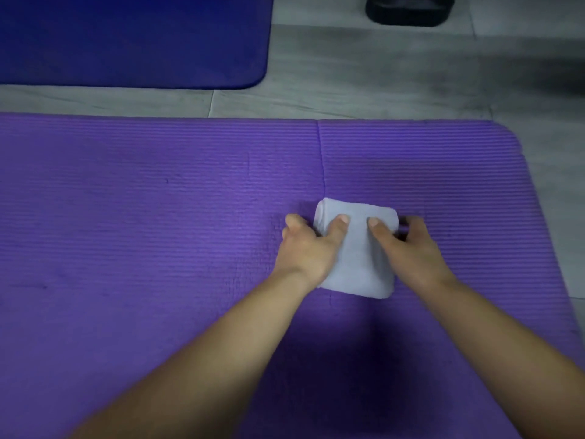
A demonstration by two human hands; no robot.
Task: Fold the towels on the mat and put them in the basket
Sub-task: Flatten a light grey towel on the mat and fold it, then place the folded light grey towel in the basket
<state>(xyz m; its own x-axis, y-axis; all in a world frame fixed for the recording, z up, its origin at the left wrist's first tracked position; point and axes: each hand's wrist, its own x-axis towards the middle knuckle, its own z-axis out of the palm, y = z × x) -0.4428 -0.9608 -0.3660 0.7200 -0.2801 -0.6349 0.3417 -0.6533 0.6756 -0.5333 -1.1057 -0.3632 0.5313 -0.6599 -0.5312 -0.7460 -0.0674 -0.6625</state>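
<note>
One towel (pixel 357 267) is lying on the purple mat (pixel 158 217), right of centre, toward the mat's rounded right end. It's looking pale, whitish w/ a lilac cast, folded into a small thick rectangle w/ soft rounded corners. Layers are showing at the far-left corner, where the fold is curling over. The left hand (pixel 305 248) is gripping the towel's left side, thumb lying on top of the cloth & fingers curling down round the edge. The right hand (pixel 414 248) is gripping the right side the same way, thumb on top, fingers wrapping the edge w/ tips hidden. Both bare forearms are reaching in from the bottom, w/ a dark shadow falling on the mat btw them. Count: 1 towel, 2 hands, 2 mats. The purple ribbed mat is lying under the towel & a darker blue mat (pixel 126 42) is lying apart at far left on the grey floor (pixel 364 74). 1 black object (pixel 408 11) is sitting at the top edge, cut off; can't tell what it is.
</note>
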